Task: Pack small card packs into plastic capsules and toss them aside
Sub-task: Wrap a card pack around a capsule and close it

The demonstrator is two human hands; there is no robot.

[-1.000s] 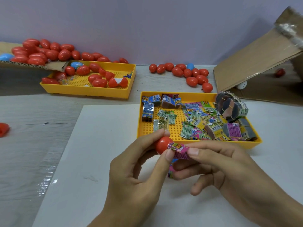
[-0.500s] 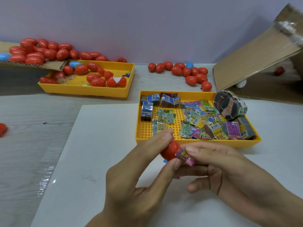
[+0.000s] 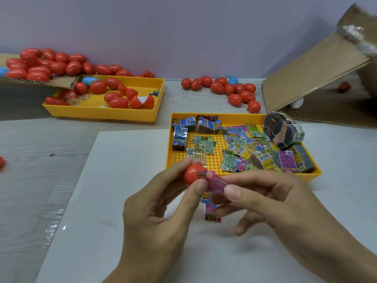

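Two surfaces carry the work: a grey wood-grain table (image 3: 30,139) and, on top of it, a white sheet (image 3: 102,231) under my hands. At far right a cardboard box flap (image 3: 316,74) slopes down to the table. One yellow tray (image 3: 106,114) at far left holds red capsules (image 3: 118,102) and loose halves; more red capsules (image 3: 234,90) lie in a row on the table behind the near tray. This near yellow tray (image 3: 204,116) sits just beyond my hands and holds small card packs (image 3: 240,148) in a loose heap, with a banded bundle of packs (image 3: 283,130) at its right end.

My left hand (image 3: 155,211) pinches a red capsule half (image 3: 190,173) between thumb and fingers, in front of the near tray's front wall. My right hand (image 3: 275,203) pinches a pink card pack (image 3: 216,183) with thumb and forefinger, one end of the pack touching the capsule half. Further packs (image 3: 211,214) show below that pack, between my hands; I cannot tell whether my fingers hold them.
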